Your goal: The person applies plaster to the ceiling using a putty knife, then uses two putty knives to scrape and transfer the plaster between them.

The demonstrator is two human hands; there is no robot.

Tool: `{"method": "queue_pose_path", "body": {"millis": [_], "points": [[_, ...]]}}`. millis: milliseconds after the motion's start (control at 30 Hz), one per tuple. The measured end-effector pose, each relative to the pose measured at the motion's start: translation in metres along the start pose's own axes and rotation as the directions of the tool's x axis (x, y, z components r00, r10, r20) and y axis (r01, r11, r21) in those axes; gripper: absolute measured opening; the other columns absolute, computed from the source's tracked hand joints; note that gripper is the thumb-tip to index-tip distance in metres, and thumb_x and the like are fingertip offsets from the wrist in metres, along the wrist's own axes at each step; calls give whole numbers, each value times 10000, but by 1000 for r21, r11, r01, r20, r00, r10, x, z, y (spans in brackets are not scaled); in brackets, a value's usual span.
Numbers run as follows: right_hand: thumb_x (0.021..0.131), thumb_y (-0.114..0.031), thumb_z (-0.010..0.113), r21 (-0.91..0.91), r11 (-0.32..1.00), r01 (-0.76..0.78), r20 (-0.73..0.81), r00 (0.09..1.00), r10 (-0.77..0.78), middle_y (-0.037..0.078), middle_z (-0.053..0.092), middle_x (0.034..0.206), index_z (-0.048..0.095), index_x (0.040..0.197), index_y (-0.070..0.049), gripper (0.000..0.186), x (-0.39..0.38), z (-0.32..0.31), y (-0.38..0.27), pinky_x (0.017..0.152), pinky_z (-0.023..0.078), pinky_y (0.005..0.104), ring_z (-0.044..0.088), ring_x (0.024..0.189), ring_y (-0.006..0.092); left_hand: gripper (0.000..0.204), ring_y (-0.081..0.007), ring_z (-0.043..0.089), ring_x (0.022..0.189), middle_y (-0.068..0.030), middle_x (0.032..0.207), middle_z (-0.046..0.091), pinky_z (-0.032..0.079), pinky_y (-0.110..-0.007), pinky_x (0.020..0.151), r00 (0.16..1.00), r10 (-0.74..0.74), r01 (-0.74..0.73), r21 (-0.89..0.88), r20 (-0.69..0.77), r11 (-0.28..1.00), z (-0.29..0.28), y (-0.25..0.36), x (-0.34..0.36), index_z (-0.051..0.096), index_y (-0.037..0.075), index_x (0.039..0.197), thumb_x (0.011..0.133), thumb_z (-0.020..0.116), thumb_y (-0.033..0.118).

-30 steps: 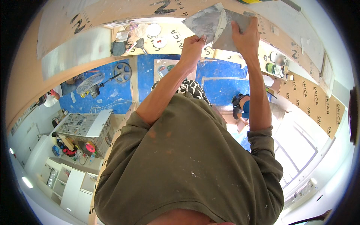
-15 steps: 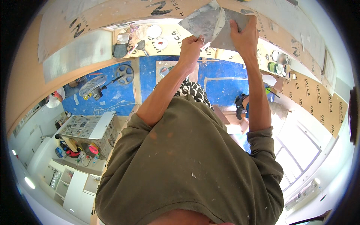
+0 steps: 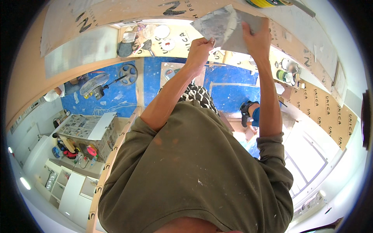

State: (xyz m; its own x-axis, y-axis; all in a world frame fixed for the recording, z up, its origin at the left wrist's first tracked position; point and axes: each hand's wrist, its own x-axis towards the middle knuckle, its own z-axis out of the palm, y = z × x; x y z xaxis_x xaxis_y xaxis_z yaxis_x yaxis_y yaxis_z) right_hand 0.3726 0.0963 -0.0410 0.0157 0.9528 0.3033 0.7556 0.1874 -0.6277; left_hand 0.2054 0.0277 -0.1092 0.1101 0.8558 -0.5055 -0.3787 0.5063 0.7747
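Two thin grey metal scraper blades overlap in front of me, at the top of the view. My left hand is closed, pinching the lower corner of the streaked left blade. Around the outer edge of the plainer right blade, my right hand is closed, its thumb flat on the face. A ridge of pale putty runs where the blades meet. Both forearms reach forward and up. Some of the left fingers are hidden behind the blade.
Beyond the blades is a board with printed brown covering. A tin stands at the top. Lower, a shelf holds lids and tools. On the blue-covered floor stands a fan. Another person's leg shows at right.
Both hands and the blades have shifted slightly right. More of the tin has come into view at the top. The other person's leg at right has moved.
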Motion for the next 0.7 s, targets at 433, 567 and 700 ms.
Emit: {"method": "queue_pose_path", "body": {"millis": [433, 567, 700], "points": [[820, -214, 671, -88, 995, -51, 164, 984, 65, 275, 647, 846, 455, 1078, 22, 411, 21, -12, -13, 725, 505, 465, 655, 793, 427, 279, -113, 495, 763, -67, 825, 664, 356, -314, 783, 999, -15, 9, 147, 40, 989, -6, 15, -3, 678, -37, 953, 958, 545, 207], [821, -244, 688, -89, 991, -97, 211, 971, 114, 244, 657, 892, 484, 1115, 1, 434, 25, -22, -6, 731, 501, 439, 656, 796, 377, 302, -110, 509, 772, -96, 906, 711, 374, -304, 795, 998, 27, -31, 78, 60, 996, -3, 18, -6, 674, -53, 1000, 978, 490, 187], [812, -235, 686, -51, 999, -4, 143, 990, 11, 265, 649, 874, 473, 1070, 28, 426, 23, -15, 5, 705, 500, 449, 649, 773, 422, 306, -100, 563, 834, -116, 957, 722, 393, -294, 851, 995, 17, -36, 180, 102, 983, -10, 9, 6, 651, -74, 1037, 986, 468, 165]]}}
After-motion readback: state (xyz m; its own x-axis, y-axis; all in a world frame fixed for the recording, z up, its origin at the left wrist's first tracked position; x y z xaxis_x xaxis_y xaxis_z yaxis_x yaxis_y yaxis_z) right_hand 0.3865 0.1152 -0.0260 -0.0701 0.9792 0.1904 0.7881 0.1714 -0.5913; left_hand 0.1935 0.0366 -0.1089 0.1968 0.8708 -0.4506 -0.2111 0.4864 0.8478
